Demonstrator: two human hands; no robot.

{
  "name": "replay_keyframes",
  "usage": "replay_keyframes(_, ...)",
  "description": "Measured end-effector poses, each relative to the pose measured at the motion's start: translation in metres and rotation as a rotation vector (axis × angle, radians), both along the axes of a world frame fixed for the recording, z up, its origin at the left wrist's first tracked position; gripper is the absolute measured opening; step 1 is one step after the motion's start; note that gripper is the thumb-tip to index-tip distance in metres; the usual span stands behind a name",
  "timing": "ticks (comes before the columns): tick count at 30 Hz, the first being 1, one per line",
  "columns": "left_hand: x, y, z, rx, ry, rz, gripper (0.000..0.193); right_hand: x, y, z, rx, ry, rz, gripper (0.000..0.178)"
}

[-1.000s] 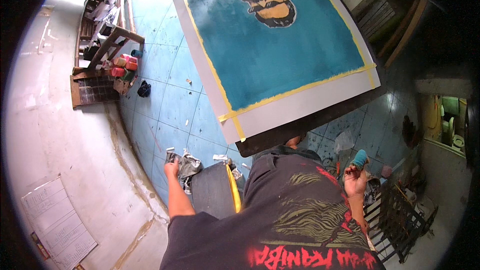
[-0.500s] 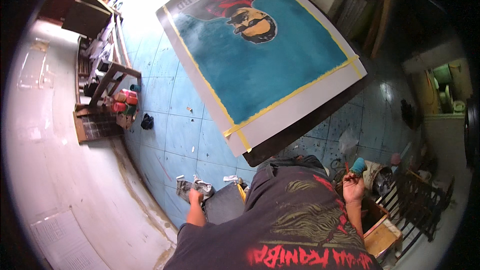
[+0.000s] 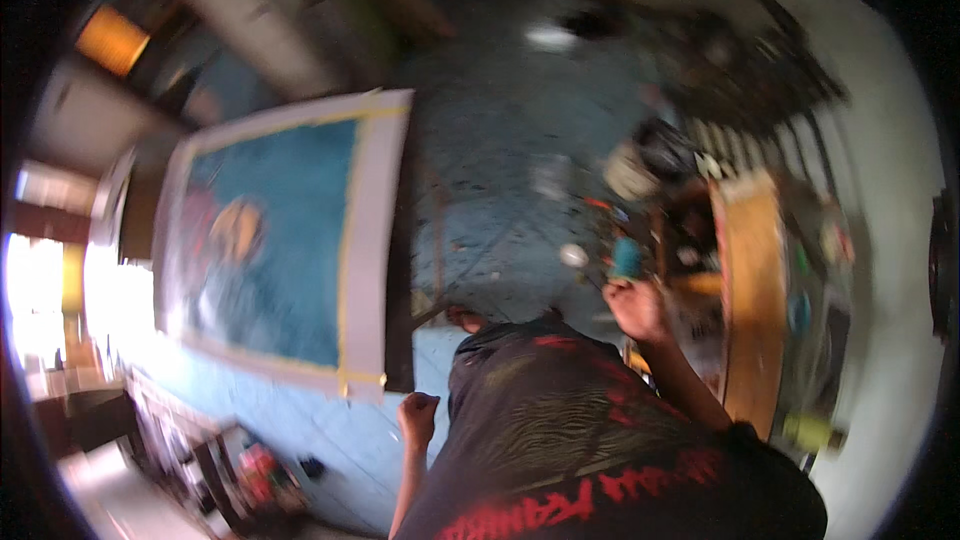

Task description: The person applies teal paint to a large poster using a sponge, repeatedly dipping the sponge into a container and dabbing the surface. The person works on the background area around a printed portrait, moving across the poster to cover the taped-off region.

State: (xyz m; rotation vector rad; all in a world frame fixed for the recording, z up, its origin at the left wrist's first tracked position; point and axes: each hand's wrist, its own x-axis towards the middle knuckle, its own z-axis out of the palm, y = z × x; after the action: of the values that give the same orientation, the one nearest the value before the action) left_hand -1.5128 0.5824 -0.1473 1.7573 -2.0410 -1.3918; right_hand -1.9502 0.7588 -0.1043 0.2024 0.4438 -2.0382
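Observation:
My right hand (image 3: 637,310) is closed at the right of my body, beside the wooden cabinet. At its fingertips is a small teal cup-shaped thing (image 3: 627,258), blurred by motion; its contents cannot be made out. My left hand (image 3: 417,416) hangs at my left side with curled fingers, and nothing shows in it. It is just below the near corner of a painting (image 3: 280,270). The painting has a teal ground, a portrait figure, a white border and yellow tape along the edges. It lies on a dark board or tabletop (image 3: 402,310) to my left.
A wooden cabinet (image 3: 752,280) with an open front stands close on my right. Beyond it are a pale bag (image 3: 630,172) and a black slatted rack (image 3: 805,155). A small white round thing (image 3: 573,255) is on the blue tiled floor (image 3: 490,240). Red containers (image 3: 258,470) sit at lower left.
My view has swung to the right, so the painting now appears at left and the cabinet nearer the middle. The teal cup-shaped thing stays with my right hand.

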Motion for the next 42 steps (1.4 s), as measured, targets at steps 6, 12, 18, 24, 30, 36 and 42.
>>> replay_keyframes(6, -0.177, -0.035, 0.035, -0.144, 0.296, -0.533, 0.021, 0.014, 0.067, 0.055, 0.496, 0.661, -0.360, 0.025)
replay_keyframes(12, -0.428, 0.078, 0.084, -0.252, 0.591, -1.236, 0.061, 0.025, 0.158, 0.124, 0.349, 0.409, -0.607, 0.043)
replay_keyframes(18, -0.595, 0.264, 0.101, -0.422, 0.948, -1.501, 0.103, 0.051, 0.218, 0.124, 0.220, 0.220, -0.946, 0.043)
replay_keyframes(24, -0.647, 0.358, 0.106, -0.505, 0.706, -1.549, 0.118, 0.084, 0.265, 0.096, 0.111, 0.085, -1.219, 0.042)
replay_keyframes(30, -0.648, 0.400, 0.097, -0.571, 0.712, -1.455, 0.120, 0.087, 0.277, 0.095, 0.091, -0.027, -1.318, 0.031)
replay_keyframes(36, -0.647, 0.394, 0.099, -0.455, 0.740, -1.371, 0.113, 0.050, 0.272, 0.123, 0.179, 0.009, -1.271, 0.025)
replay_keyframes(42, -0.607, 0.281, 0.110, -0.197, 0.978, -1.206, 0.106, -0.013, 0.260, 0.123, 0.298, 0.183, -1.078, 0.031)
